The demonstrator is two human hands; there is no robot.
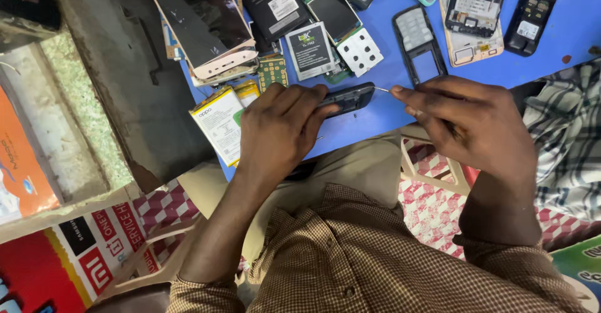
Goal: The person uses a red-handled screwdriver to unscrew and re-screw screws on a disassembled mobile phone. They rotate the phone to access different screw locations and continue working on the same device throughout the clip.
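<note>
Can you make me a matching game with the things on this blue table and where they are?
Things:
1. dark phone body
2. thin metal tool
3. white keypad sheet
4. empty phone frame

Places or states:
A. pinched in the right hand
B. lying flat beside a black and white battery
C. held under the left hand
D. lying flat just above the right hand, with a see-through window

Pairs: 1-C, 2-A, 3-B, 4-D
</note>
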